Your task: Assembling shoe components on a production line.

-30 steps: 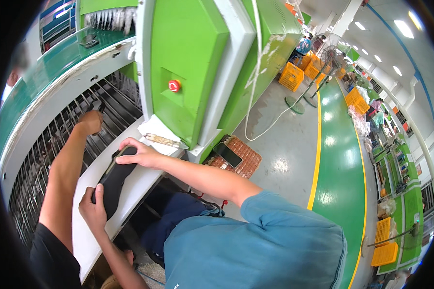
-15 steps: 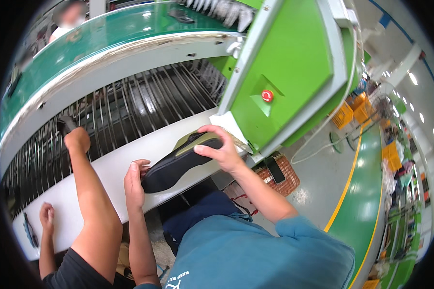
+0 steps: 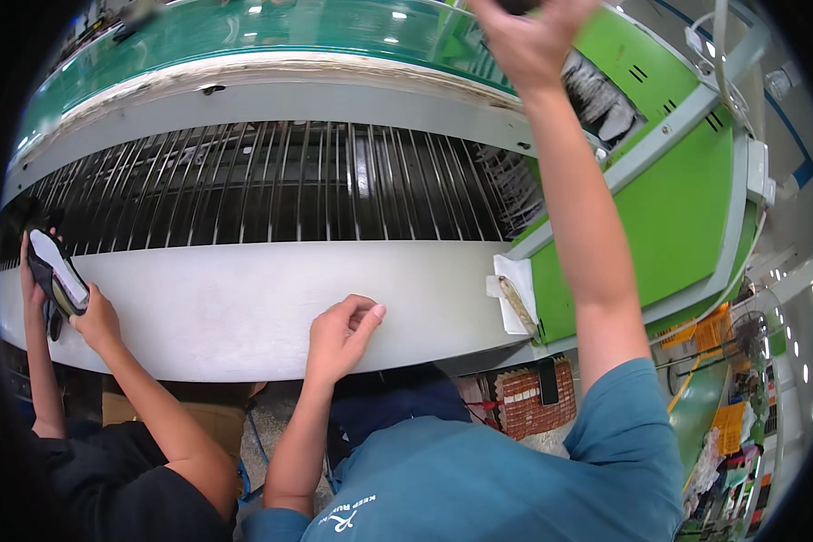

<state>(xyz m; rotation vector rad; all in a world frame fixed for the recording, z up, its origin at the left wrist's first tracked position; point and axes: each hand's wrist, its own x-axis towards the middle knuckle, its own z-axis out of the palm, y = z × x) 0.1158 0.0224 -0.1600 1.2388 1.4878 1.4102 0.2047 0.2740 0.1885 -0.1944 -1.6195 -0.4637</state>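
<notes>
My right arm reaches up to the far right, over the edge of the green belt. At the top edge of the head view my right hand (image 3: 537, 41) is blurred and partly cut off. Between its thumb and fingers a dark piece of the shoe (image 3: 519, 4) shows; the rest lies outside the picture. Above the white ledge (image 3: 217, 312), near its front edge, my left hand (image 3: 341, 336) holds nothing. Its fingers are loosely curled, with the thumb apart from the palm.
At the left a co-worker's hands (image 3: 99, 321) hold a dark shoe (image 3: 56, 266) with a pale insole. Metal rods (image 3: 289, 185) run behind the ledge, below the green belt (image 3: 244, 32). A green machine (image 3: 659, 244) stands right, with white paper (image 3: 513, 280) beside it and a phone (image 3: 548, 381) lower down.
My right hand has carried the black shoe from above the ledge up to the far right. My left hand has come off the shoe. The co-worker's hands now hold a shoe.
</notes>
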